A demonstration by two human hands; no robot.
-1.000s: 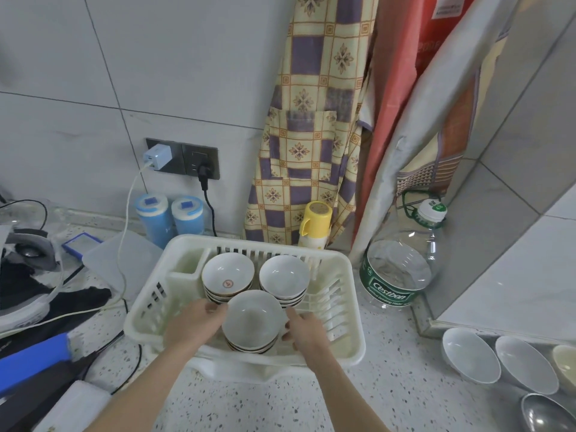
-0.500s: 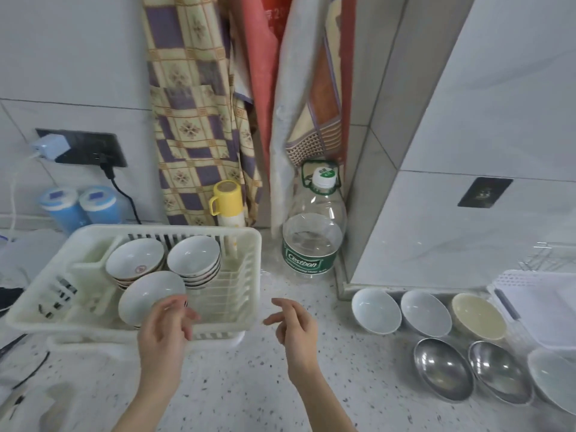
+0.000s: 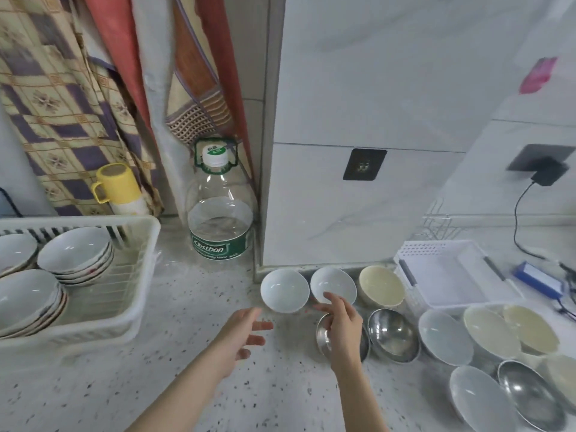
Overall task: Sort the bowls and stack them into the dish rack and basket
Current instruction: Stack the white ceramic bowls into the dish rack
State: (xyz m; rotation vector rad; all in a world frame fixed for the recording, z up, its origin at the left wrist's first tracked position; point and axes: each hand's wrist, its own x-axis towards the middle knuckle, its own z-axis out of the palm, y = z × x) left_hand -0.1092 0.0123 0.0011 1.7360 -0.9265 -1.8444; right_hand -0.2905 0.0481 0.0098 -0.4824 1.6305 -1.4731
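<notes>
- Speckled worktop (image 3: 193, 378) is seen carrying all items
- White dish rack (image 3: 137, 263) is placed at far left; three stacks of white bowls (image 3: 74, 254) are held inside it
- White basket (image 3: 448, 275) is set at right, near the wall
- Clear water bottle (image 3: 219, 213) is stood in the corner, between rack and loose bowls
- Loose bowls are spread at right: two white bowls (image 3: 284, 289), cream bowl (image 3: 381, 285), steel bowl (image 3: 393, 335), with more beyond
- Left hand (image 3: 240, 333) is held open, fingers spread, nothing gripped, just short of the nearest white bowl
- Right hand (image 3: 341, 322) is raised over a steel bowl, fingers loosely open, fingertip at the second white bowl's rim; contact cannot be told
</notes>
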